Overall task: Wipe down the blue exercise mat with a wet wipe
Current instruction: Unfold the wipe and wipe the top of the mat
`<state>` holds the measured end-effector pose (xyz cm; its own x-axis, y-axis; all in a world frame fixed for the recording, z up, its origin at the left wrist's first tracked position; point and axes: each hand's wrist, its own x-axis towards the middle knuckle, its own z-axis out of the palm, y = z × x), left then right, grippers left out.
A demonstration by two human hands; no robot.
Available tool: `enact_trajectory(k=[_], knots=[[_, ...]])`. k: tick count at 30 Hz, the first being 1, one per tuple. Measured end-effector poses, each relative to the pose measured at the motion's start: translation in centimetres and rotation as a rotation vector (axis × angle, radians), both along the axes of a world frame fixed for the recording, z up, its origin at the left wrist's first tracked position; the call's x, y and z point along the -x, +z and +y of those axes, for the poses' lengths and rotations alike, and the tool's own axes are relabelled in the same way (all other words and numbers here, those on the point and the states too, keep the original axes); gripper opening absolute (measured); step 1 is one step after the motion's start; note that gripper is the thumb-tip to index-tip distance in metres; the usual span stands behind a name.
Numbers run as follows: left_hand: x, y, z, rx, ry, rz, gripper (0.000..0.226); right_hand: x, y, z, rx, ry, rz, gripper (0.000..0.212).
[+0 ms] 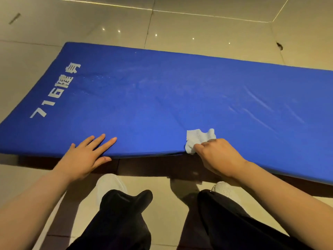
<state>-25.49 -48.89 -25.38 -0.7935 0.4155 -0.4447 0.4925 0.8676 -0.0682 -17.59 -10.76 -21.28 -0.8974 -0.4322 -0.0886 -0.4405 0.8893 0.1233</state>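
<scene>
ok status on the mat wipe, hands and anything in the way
Left hand flat on blue mat near edge. Right hand pinching wet wipe on mat. Nothing in the way.

The floor (198,24) is made of big, shiny, tan tiles with thin lines between them. A long blue mat (162,98) lies flat on it. Two white shoes (110,186) stand on the tiles just beside the mat's near edge.

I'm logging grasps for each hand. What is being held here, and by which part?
The right hand pinches the wet wipe at its near edge. The left hand holds nothing, resting flat on the blue mat.
</scene>
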Motion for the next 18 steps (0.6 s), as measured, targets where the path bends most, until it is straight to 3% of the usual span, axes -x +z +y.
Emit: enact_trajectory(k=[3, 9, 13, 16, 18], knots=[[-0.7, 2.0, 0.4, -0.072, 0.001, 0.085, 0.057, -0.3, 4.3, 0.8, 0.034, -0.027, 0.105, 0.032], [-4.4, 4.0, 7.1, -0.356, -0.082, 0.18, 0.061, -4.6, 11.5, 5.4, 0.151, -0.125, 0.382, 0.012], [-4.4, 5.6, 11.9, -0.352, -0.204, 0.246, 0.058, -9.2, 8.3, 9.7, 0.135, -0.348, 0.305, 0.013], [-4.0, 7.2, 16.7, -0.344, -0.369, 0.28, 0.06, -11.5, 6.5, 13.8, 0.135, -0.576, 0.177, 0.035], [-4.0, 7.7, 19.7, -0.365, -0.455, 0.299, 0.066, -12.7, 6.9, 16.0, 0.152, -0.727, 0.108, 0.022]])
